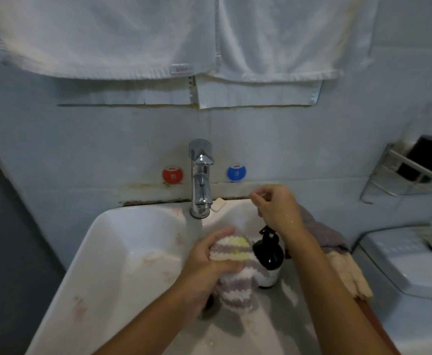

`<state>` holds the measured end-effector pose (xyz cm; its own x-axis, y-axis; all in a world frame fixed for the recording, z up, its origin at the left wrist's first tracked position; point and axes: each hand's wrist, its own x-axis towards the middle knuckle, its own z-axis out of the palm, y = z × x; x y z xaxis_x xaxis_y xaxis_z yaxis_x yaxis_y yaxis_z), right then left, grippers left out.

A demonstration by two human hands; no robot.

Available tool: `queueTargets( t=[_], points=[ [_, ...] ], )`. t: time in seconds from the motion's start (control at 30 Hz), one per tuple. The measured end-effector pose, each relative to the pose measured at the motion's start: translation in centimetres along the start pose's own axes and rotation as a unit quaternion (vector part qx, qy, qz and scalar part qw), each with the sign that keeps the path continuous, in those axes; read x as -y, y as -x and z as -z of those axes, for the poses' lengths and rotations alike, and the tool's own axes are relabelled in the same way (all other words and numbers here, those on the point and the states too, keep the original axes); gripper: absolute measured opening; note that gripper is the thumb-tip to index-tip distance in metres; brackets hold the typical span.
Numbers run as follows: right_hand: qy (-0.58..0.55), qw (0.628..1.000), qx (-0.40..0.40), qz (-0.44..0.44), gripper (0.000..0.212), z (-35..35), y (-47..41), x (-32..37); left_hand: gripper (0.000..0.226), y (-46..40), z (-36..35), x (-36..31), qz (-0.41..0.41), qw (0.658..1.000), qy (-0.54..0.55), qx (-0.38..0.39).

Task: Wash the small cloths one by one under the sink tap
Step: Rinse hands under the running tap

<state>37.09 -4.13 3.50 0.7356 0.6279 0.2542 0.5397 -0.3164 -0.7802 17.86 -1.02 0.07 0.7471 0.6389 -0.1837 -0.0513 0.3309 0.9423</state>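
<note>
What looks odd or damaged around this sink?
The wall seam behind the tap is stained brown and cracked. Higher up, a white strip on the wall is torn and peeling under the towels.

A home bathroom, judging by the white ceramic sink with chrome tap against pale tiled wall, white towels hung above, red and blue hot-and-cold markers, a wire shelf at right, washing machine beside.
</note>
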Motion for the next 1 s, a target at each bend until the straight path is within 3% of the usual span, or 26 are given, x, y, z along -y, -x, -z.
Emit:
queueTargets(
  t=[0.4, 0.77, 1.0],
  points=[
    [0.124, 0.991, -0.046, -0.014, 0.015, -1.1, 0.2, -0.2, 0.063, -0.3, -3.4, 0.2, -0.022, 1.000, 0.017, -0.010],
    [0.123, 0.991, -0.051, -0.016, 0.016, -1.1, 0.5, -0.6, 0.063, -0.6, -3.9, 0.4, -0.038, 0.999, 0.034, -0.008],
    [0.110, 0.983, -0.140, 0.050, 0.017, 0.3, 1.6, 0.6, 0.058, 0.5, 0.0, -1.2, -0.016, 1.000, -0.011, -0.016]
  ],
)
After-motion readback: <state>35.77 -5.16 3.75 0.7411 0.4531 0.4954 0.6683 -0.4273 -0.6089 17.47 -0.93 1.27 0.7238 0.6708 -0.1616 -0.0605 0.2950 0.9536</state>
